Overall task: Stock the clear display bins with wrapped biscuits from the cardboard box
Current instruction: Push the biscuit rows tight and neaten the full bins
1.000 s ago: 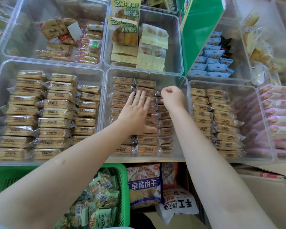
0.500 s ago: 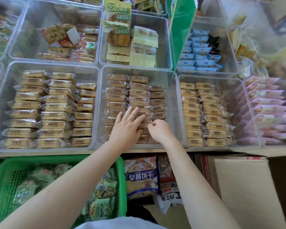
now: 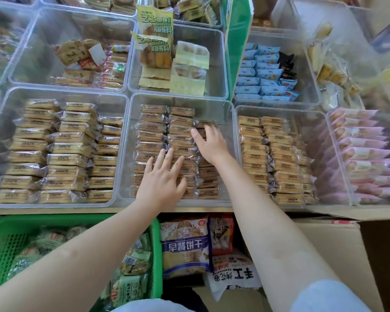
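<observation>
The middle clear bin (image 3: 232, 131) holds three columns of wrapped biscuits (image 3: 152, 128). My left hand (image 3: 161, 176) lies flat with straight, spread fingers on the near packs of the left and middle columns. My right hand (image 3: 209, 143) reaches into the right column with its fingers spread over the far packs; whether it holds one I cannot see. The bins to the left (image 3: 122, 140) and right (image 3: 324, 140) are also filled with rows of the same biscuits. The cardboard box (image 3: 338, 246) stands open at the lower right, below the shelf.
A green basket (image 3: 7, 226) of green-wrapped snacks sits at the lower left. Large snack bags (image 3: 185, 248) lie between basket and box. Behind are bins with yellow packs (image 3: 221, 64), blue packs (image 3: 263, 73) and pink packs (image 3: 365, 154) at the right. A green panel (image 3: 239, 41) stands upright.
My right hand went from a fist at the near packs to spread fingers farther back on the right column. My left hand stayed flat on the packs. The camera tilted slightly.
</observation>
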Demonstrator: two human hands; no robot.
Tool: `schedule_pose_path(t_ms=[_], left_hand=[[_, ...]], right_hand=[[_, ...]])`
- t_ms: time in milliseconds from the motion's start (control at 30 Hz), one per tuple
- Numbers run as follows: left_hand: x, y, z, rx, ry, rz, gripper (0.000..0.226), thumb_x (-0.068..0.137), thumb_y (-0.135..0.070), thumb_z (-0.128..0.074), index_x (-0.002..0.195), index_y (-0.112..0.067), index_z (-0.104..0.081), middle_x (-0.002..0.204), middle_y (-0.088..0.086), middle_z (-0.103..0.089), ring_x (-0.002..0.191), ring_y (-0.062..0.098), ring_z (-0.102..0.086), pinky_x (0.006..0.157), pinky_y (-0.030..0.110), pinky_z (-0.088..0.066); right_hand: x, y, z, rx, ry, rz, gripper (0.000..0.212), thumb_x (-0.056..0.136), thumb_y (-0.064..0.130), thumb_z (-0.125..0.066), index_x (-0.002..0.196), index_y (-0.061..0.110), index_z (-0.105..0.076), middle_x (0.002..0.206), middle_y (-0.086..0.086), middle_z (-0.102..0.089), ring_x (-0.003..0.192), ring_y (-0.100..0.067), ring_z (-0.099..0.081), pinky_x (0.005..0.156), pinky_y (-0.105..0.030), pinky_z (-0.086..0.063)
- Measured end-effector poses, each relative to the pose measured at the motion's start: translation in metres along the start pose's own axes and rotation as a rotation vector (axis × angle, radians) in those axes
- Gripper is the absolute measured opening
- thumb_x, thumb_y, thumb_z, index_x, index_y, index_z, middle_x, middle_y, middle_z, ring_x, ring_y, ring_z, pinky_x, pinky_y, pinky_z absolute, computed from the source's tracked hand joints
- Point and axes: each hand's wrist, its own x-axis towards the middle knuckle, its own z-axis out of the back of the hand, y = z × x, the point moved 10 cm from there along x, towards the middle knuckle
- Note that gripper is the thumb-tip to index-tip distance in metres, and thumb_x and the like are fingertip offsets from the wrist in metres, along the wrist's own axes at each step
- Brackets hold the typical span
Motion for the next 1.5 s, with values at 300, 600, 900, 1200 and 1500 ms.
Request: schedule_pose_path(t_ms=[300,600,900,1200,1500], left_hand=[[0.001,0.0,0.002,-0.02,0.008,0.005,0.066,0.101,-0.053,-0.024,0.161,-0.03,-0.01,0.169,0.005,0.004,0.155,0.024,0.01,0.125,0.047,0.002],[0.0,-0.001,0.004,-0.013,0.008,0.005,0.067,0.099,-0.052,-0.022,0.161,-0.029,-0.011,0.169,0.006,0.002,0.155,0.024,0.009,0.125,0.048,0.002],[0.0,-0.001,0.004,-0.009,0.008,0.0,0.069,0.096,-0.052,-0.02,0.161,-0.029,-0.012,0.169,0.007,0.0,0.155,0.025,0.008,0.125,0.049,0.0],[0.0,-0.001,0.004,-0.015,0.009,-0.004,0.069,0.097,-0.052,-0.018,0.161,-0.029,-0.011,0.169,0.007,0.001,0.155,0.025,0.009,0.125,0.05,-0.001],[0.001,0.0,0.003,-0.025,0.002,-0.002,0.066,0.1,-0.05,-0.023,0.161,-0.029,-0.011,0.169,0.007,0.0,0.155,0.025,0.009,0.125,0.05,-0.001]], right_hand=[[0.0,-0.005,-0.003,-0.095,0.043,-0.068,0.089,0.096,0.074,-0.007,0.152,0.015,-0.044,0.164,-0.013,-0.025,0.151,-0.035,-0.017,0.122,-0.051,-0.014],[0.037,0.014,0.013,-0.203,-0.011,0.047,0.082,0.099,0.07,-0.009,0.152,0.016,-0.042,0.159,-0.017,-0.034,0.149,-0.032,-0.026,0.123,-0.051,-0.017],[0.043,0.01,0.004,-0.313,0.103,-0.065,0.093,0.089,0.082,0.002,0.158,0.029,-0.03,0.164,-0.018,-0.025,0.154,-0.036,-0.01,0.123,-0.054,-0.007],[0.053,0.015,0.005,-0.3,0.221,-0.071,0.102,0.087,0.084,0.003,0.159,0.019,-0.027,0.163,-0.017,-0.029,0.151,-0.032,-0.024,0.124,-0.049,-0.009],[0.049,0.017,0.004,-0.27,0.261,-0.108,0.104,0.085,0.085,0.006,0.157,0.021,-0.034,0.161,-0.017,-0.034,0.15,-0.034,-0.027,0.124,-0.05,-0.013]])
